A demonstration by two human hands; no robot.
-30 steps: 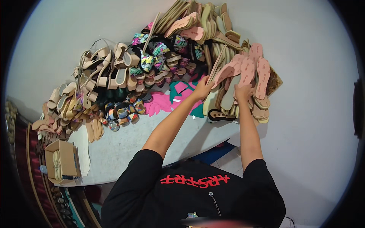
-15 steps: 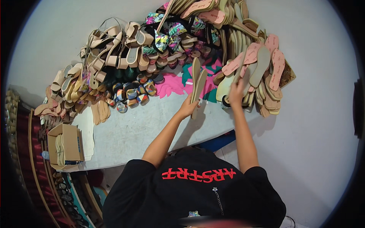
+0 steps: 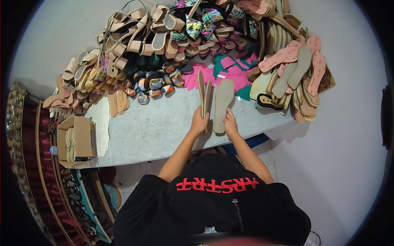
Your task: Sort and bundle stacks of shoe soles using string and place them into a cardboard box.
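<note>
My left hand (image 3: 200,121) is closed around a couple of shoe soles (image 3: 207,96), held upright with their edges toward me and their upper ends slightly apart. Close beside it, my right hand (image 3: 230,123) grips one flat grey-beige shoe sole (image 3: 223,100) by its right edge, its broad face showing. Both hands are above the near part of the table (image 3: 160,123). Farther right lies a heap of similar soles, with pink printed insoles (image 3: 282,56) and a grey sole (image 3: 300,65) on top.
Heeled sandals (image 3: 159,41) are piled at the back left, with patterned straps (image 3: 155,83) before them. Pink cut pieces (image 3: 198,76) lie behind my hands. A cardboard box (image 3: 84,137) holding soles stands at the left end. A wall (image 3: 349,143) is on the right.
My right hand has come away from the sole heap, back toward my left hand, and now holds a sole. My left hand has drawn nearer to me with its soles. The view has shifted.
</note>
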